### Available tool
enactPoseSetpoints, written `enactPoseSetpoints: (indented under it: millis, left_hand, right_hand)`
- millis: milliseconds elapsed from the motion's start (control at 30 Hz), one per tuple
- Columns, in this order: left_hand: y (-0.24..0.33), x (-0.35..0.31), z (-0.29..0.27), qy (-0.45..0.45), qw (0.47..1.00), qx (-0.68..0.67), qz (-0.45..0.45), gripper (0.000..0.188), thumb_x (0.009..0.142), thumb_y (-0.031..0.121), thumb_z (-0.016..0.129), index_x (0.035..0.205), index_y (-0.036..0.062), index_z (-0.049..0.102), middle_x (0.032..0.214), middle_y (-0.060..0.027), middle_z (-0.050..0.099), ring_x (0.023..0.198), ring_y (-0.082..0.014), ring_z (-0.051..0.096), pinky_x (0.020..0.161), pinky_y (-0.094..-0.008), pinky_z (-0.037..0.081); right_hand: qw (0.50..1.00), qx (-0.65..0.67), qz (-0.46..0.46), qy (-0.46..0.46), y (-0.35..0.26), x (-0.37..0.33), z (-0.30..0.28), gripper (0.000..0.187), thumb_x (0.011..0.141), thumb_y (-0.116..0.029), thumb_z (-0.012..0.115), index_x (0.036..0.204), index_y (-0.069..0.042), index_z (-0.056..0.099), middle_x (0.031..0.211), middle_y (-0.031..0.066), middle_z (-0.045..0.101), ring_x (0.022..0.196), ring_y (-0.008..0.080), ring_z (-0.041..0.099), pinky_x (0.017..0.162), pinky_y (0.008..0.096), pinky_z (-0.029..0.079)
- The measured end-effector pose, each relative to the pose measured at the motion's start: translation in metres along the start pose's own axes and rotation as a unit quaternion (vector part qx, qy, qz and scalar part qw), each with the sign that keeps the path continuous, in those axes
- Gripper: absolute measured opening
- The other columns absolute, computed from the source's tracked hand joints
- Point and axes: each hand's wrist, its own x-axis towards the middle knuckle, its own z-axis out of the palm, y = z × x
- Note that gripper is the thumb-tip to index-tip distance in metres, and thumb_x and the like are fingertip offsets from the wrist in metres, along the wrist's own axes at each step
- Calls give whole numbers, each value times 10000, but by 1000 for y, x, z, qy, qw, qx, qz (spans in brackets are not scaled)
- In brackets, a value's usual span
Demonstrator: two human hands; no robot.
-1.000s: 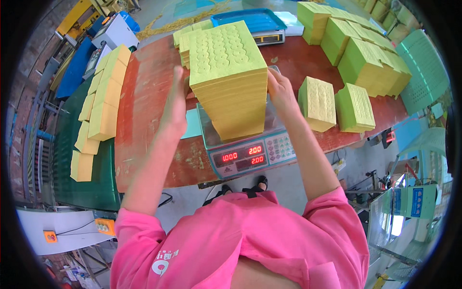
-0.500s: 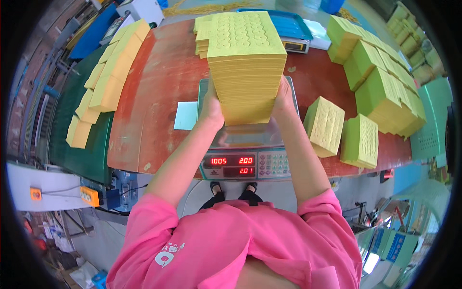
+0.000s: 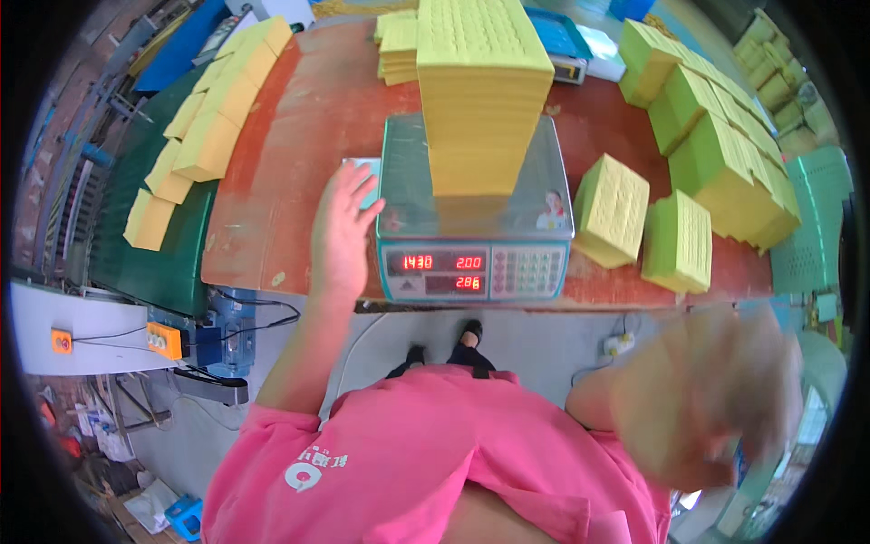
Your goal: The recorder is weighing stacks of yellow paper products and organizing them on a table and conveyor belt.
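Note:
A tall stack of yellow embossed paper stands on the metal plate of a weighing scale, with neither hand on it. The scale's lit display panel faces me. My left hand is raised just left of the scale, its fingers apart and nothing in them. A pale blue card lies partly behind those fingers. My right hand is off to the right, past the table's near edge, and motion smears its fingers. Closest to it on the table are two smaller yellow paper stacks.
More yellow paper stacks line the right side of the red table. Others stand in a row along the green surface at left. A smaller paper pile and a blue tray are at the back.
Both hands have let go of the tall paper stack, which stays on the scale. My left hand has drawn back to the left; my right has swung far out to the right. The displayed figures have changed.

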Motion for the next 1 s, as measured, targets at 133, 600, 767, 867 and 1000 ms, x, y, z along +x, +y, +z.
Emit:
enactPoseSetpoints:
  millis: [133,600,767,867,1000]
  left_hand:
    - [6,-52,-56,46,998,10,-45,519,1027,362,373,1428,35,405,1411,-161,472,1254,-257,497,1019,-409,423]
    - [35,-128,-108,39,995,35,-87,481,1043,355,366,1408,48,430,1357,-178,517,1154,-248,562,935,-391,455]
    - [37,-134,-98,1,997,22,-77,504,1043,375,368,1422,44,408,1351,-176,520,1135,-242,568,925,-387,456]
    - [35,-136,-90,-10,997,38,-64,512,1044,385,365,1417,37,410,1341,-173,526,1124,-240,572,919,-380,456]
    - [38,-145,-77,21,997,26,-63,515,1037,354,383,1421,11,377,1318,-183,527,1096,-235,581,918,-378,454]
  right_hand:
    - [860,-506,58,-33,37,-23,-29,53,820,20,565,800,-26,581,821,95,614,709,224,619,622,318,474]
    - [486,-867,20,-111,75,-125,-112,279,756,176,507,601,-51,464,601,101,554,408,169,518,324,262,363]
    - [495,-852,-45,-164,80,-144,-133,332,751,171,499,555,-82,411,570,105,546,371,150,481,297,243,316]
    - [643,-688,-106,-318,92,-161,-122,273,775,134,516,601,-66,451,600,104,564,389,147,493,338,229,336]
    - [325,-936,97,-100,69,-109,-92,173,813,48,563,687,-62,520,668,72,596,465,144,542,409,251,366]
